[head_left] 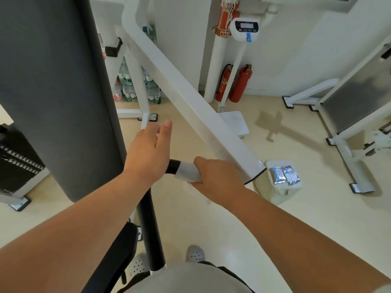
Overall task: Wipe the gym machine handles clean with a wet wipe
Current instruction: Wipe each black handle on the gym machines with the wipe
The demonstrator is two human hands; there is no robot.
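Black handle mostly hidden beneath wipe and right hand

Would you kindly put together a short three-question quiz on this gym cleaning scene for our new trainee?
1. True or false: the right hand grips the wet wipe wrapped round the black handle.
2. Multiple choice: the left hand is A) holding a packet, B) open with fingers straight, C) gripping the wipe.
3. Short answer: how many red fire extinguishers stand by the far wall?

Key: 1 true; 2 B; 3 two.
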